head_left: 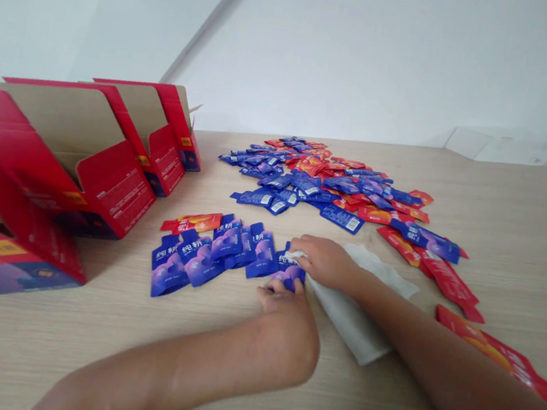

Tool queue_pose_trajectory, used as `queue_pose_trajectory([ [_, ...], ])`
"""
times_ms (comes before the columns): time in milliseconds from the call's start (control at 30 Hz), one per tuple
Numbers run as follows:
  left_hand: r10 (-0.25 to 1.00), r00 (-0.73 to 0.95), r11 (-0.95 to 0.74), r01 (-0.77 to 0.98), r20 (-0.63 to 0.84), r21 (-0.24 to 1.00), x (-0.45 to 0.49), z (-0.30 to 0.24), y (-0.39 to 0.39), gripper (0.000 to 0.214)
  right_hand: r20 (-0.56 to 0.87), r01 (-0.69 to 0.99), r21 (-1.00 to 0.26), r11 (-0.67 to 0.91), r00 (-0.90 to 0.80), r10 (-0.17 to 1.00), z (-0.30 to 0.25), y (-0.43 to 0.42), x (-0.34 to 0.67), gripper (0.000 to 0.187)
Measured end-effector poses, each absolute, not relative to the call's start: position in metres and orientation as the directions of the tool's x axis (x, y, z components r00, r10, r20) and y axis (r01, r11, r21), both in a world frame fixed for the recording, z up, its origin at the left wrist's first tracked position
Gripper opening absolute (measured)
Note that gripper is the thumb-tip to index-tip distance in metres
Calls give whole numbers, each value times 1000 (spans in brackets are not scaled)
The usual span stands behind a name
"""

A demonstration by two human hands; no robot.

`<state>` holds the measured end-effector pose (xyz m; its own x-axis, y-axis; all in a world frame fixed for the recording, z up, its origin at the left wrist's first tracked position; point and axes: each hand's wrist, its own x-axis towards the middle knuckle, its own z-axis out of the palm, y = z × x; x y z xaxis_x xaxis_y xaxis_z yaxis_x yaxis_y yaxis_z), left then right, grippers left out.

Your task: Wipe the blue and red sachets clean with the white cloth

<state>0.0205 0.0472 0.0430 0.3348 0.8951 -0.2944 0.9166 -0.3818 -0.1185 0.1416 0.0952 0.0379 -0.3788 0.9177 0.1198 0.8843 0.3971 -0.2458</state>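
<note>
A blue-purple pouch (pixel 289 273) lies on the wooden table (pixel 213 358) at the right end of a short row of similar blue pouches (pixel 206 253). My left hand (pixel 285 307) pinches the pouch's near edge. My right hand (pixel 321 262) is closed on a white cloth (pixel 365 311) and presses it on the pouch's top. One orange-red pouch (pixel 190 222) lies behind the row.
A big pile of blue and red pouches (pixel 336 186) spreads across the table's far middle and right. Open red cardboard boxes (pixel 82 160) stand at the left. More red pouches (pixel 500 352) lie at the right near my forearm.
</note>
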Motion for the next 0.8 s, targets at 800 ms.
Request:
queue_pose_trajectory([
  [800, 916, 316, -384, 870, -248, -310, 30, 40, 26, 54, 222, 804, -266, 532, -486, 845, 46, 84, 137, 19],
])
